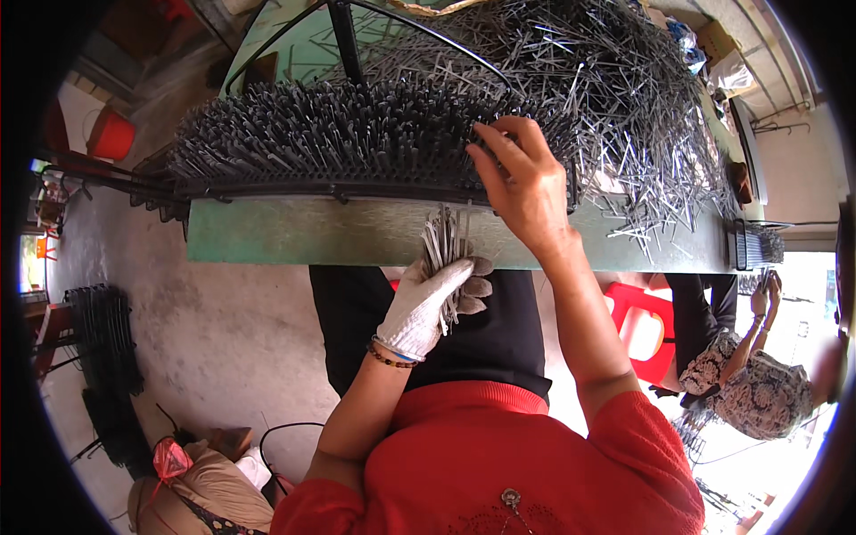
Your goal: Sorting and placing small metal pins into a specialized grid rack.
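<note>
At the near edge of the green table [294, 234], the gloved left hand [426, 303] grips a bundle of metal pins [443, 242] (pointing up), while the bare right hand [520, 183], fingers loosely curled, touches the pin-filled black rack [339, 143]

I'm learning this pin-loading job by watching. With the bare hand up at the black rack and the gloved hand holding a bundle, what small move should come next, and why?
Probably the bare right hand comes back to pick another thin metal pin from the bundle in the white-gloved left hand. Its fingertips are at the black rack of upright pins, apparently empty, and the bundle is just below.
</note>
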Tool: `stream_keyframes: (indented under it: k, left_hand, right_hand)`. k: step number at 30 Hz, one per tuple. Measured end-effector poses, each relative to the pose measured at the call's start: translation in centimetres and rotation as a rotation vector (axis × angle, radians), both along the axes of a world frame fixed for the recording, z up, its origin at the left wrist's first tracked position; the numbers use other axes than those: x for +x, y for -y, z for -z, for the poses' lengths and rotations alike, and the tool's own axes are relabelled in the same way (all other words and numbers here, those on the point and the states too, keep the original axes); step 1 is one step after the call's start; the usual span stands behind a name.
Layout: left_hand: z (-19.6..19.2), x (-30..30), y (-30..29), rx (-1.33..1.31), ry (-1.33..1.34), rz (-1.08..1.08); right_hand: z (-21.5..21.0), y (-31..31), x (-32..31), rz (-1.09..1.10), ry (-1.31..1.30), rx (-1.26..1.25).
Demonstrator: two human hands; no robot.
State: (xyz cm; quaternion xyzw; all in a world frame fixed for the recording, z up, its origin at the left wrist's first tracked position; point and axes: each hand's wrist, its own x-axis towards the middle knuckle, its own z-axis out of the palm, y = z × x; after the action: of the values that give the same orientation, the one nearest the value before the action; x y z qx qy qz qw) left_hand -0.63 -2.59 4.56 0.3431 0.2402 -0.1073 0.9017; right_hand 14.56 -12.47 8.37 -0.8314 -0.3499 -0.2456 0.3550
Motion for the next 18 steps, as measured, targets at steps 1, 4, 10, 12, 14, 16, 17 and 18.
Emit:
stream_keyframes:
  k: [1, 4, 10, 12, 14, 16, 17, 18]
  left_hand:
    - [-0.1, 0.0, 0.0, -0.001, 0.0, 0.0]
    - [-0.3, 0.0, 0.0, -0.009, 0.015, -0.007]
    - [-0.8, 0.2, 0.3, -0.018, 0.072, -0.033]
    - [-1.0, 0.4, 0.5, -0.044, 0.045, -0.07]
    - [0.4, 0.0, 0.3, -0.043, 0.041, -0.028]
    - [1.1, -0.2, 0.3, -0.042, 0.039, 0.017]
    - [1.2, -0.2, 0.5, -0.069, 0.008, 0.039]
    - [1.2, -0.2, 0.6, -0.096, -0.024, 0.061]
  right_hand:
    - [-0.4, 0.3, -0.2, 0.0, 0.0, -0.001]
    - [-1.4, 1.4, -1.3, -0.066, -0.284, 0.063]
    - [-1.3, 2.8, -2.2, -0.178, -0.972, 0.13]
    - [-1.6, 3.0, -1.8, -0.172, -1.004, 0.258]
    - [-2.8, 2.9, -1.4, -0.054, -0.833, 0.41]
    - [-2.6, 2.6, -0.6, -0.039, -0.736, 0.47]
    - [-2.4, 2.6, -0.3, 0.02, -0.62, 0.441]
    - [-2.1, 2.5, 0.1, 0.078, -0.505, 0.412]
